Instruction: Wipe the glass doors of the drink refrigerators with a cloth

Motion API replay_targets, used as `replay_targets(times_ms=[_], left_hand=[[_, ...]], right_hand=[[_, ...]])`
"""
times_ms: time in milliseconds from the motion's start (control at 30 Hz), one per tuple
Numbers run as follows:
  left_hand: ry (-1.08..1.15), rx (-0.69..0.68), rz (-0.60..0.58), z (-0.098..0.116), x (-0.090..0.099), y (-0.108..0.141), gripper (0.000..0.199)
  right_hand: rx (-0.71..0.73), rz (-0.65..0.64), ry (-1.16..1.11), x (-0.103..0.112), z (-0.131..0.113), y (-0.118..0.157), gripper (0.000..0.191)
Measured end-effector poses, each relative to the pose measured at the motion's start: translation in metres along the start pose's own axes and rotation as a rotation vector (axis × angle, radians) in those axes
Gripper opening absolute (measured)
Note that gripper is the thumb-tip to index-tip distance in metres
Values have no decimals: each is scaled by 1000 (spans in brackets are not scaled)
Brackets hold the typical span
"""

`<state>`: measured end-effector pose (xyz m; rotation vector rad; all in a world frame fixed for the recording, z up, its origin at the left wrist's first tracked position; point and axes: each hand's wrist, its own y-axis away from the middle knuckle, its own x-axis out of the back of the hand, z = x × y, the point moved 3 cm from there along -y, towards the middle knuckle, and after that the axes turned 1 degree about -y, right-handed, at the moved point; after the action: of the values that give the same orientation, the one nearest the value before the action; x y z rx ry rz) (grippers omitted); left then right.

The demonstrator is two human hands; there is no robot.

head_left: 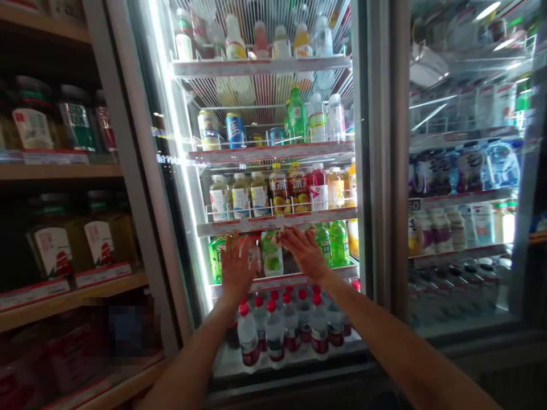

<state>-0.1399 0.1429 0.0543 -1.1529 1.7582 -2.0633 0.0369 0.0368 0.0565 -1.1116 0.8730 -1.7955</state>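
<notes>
As R hand [302, 251] holds a crumpled pale-brown cloth [279, 234] under its fingers at a clear glass fridge door [175, 160], L hand [237, 272], empty w/ fingers spread wide, could leave prints if bare skin presses there.

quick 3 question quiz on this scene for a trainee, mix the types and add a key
1. True or false: the left hand is clenched in a fist.
2. Fill in the blank: what looks like a cloth shows under the ____ hand.
3. Multiple choice: what colour are the caps on the lowest bottles in front of the person?
a) blue
b) red
c) yellow

Key:
1. False: it is spread open.
2. Right; the right hand partly covers it.
3. b) red
</notes>
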Motion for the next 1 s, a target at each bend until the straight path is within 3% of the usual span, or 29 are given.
replay_targets(times_ms=[167, 233, 300, 433, 500, 567, 700, 767, 833, 1000], left_hand=[[5, 17, -12, 3, -3, 6, 55], [14, 62, -9, 9, -6, 9, 58], [24, 92, -10, 16, -10, 14, 61], [27, 63, -22, 24, -15, 27, 62], [22, 38, -37, 22, -15, 31, 61], [16, 24, -56, 19, -14, 34, 62], [12, 17, -82, 20, -16, 38, 66], [18, 36, -72, 23, -19, 40, 68], [22, 62, -50, 27, -21, 40, 68], [8, 37, -59, 25, -22, 45, 62]], right_hand=[[-449, 224, 115, 22, 74, 45, 52], [-583, 288, 127, 24, 78, 58, 57], [-562, 257, 91, 15, 57, 66, 60], [-242, 82, 5, -13, -13, 75, 60], [-139, 34, -5, -18, -23, 80, 59], [-166, 42, 8, -13, -7, 85, 59], [-523, 187, 89, 9, 60, 97, 63], [-633, 236, 123, 13, 69, 101, 66], [-598, 222, 118, 6, 50, 102, 67], [-210, 52, 12, -25, -33, 105, 59]])
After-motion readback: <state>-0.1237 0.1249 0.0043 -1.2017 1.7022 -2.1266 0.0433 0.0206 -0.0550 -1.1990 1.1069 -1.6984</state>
